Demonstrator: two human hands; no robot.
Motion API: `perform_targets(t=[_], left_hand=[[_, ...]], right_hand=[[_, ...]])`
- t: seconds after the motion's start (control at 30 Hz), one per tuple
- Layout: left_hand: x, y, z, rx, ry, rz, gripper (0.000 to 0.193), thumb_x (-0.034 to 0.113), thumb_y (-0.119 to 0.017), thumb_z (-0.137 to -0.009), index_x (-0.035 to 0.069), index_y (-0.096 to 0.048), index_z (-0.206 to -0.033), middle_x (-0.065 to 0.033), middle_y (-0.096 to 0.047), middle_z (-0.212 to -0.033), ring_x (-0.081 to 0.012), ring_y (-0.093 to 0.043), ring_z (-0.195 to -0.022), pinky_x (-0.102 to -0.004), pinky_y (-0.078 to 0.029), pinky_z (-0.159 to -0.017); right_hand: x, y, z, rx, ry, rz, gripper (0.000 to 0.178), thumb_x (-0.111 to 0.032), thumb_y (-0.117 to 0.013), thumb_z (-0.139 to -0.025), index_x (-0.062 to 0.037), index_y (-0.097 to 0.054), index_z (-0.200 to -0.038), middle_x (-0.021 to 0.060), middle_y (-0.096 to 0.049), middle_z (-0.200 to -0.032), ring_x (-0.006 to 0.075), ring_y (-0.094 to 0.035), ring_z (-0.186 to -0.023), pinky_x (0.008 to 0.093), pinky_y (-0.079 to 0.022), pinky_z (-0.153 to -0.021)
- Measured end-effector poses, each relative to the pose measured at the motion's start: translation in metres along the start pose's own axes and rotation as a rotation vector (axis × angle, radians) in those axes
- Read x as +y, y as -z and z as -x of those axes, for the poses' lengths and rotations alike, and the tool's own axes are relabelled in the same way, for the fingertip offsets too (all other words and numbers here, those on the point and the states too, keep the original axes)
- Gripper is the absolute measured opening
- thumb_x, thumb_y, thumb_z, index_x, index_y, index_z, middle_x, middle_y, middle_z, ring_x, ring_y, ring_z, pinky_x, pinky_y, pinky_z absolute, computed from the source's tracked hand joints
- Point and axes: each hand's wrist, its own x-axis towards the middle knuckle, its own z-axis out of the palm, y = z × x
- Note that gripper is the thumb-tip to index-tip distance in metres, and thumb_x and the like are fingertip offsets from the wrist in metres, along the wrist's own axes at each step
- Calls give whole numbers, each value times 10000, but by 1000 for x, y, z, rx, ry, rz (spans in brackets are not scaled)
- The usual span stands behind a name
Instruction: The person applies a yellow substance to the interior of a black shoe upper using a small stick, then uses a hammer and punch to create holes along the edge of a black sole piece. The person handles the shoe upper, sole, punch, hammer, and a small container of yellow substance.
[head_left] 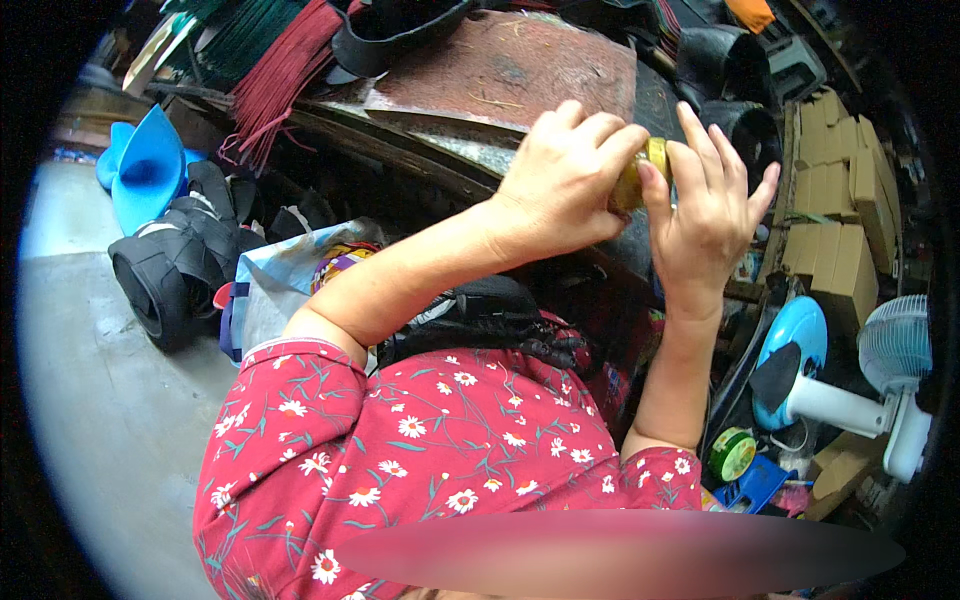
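My left hand [560, 180] is closed around a small round golden tin [640, 178], held up in front of me. My right hand [712, 215] meets the tin from the right. Its thumb and palm press on the tin's end, and its fingers are spread and point upward. Most of the tin is hidden between the two hands. Both bare forearms rise from the short sleeves of my red flowered shirt [430, 450].
A rusty metal sheet [500, 70] lies behind the hands, with a bundle of red cords [285, 70] on its left. Black rubber tyres [165, 270] and a blue plastic piece [145, 165] sit on the grey floor at left. Cardboard boxes [835, 210], a white fan [890, 370] and a green tape roll [735, 455] crowd the right.
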Motion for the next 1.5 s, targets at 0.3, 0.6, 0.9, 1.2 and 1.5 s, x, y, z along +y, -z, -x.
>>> perform_targets(t=[0.3,0.6,0.9,1.2,1.5], left_hand=[[-9,6,9,46,122,384,728,180,-856,-565,34,-556,-1212,-156,-614,-1112,-351,-563,-1054,-407,-443,-957],[-15,13,0,-55,14,384,792,181,-860,-546,61,-540,-1260,-129,-602,-1189,-330,-545,-1123,-431,-413,-1003],[-20,6,-13,-79,37,408,739,201,-841,-544,48,-561,-1211,-146,-615,-1138,-346,-562,-1059,-425,-438,-958],[-29,-1,-31,-46,-3,432,771,255,-855,-564,17,-550,-1231,-190,-621,-1115,-366,-585,-1059,-424,-464,-942],[-51,-74,-106,-140,94,416,898,463,-881,-521,-17,-586,-1220,-216,-564,-1151,-380,-532,-1125,-408,-456,-979]], right_hand=[[-19,-15,43,6,-614,-1905,576,-457,-591,-932,-36,-579,-1326,144,-231,-1597,292,-256,-1454,465,-157,-1179],[4,6,32,147,-369,-2020,898,-819,-312,-848,-189,-421,-1477,171,-177,-1608,350,-175,-1479,557,-60,-1170],[6,5,6,141,-491,-1997,901,-774,-298,-888,-96,-419,-1468,168,-158,-1611,315,-139,-1490,500,-6,-1191],[10,-7,18,29,-884,-1881,889,-726,-218,-938,-27,-434,-1442,131,-312,-1567,261,-213,-1472,491,-117,-1182],[17,-4,51,175,-822,-1554,718,-611,-343,-980,-13,-498,-1346,164,-371,-1520,281,-362,-1385,485,-227,-1135]])
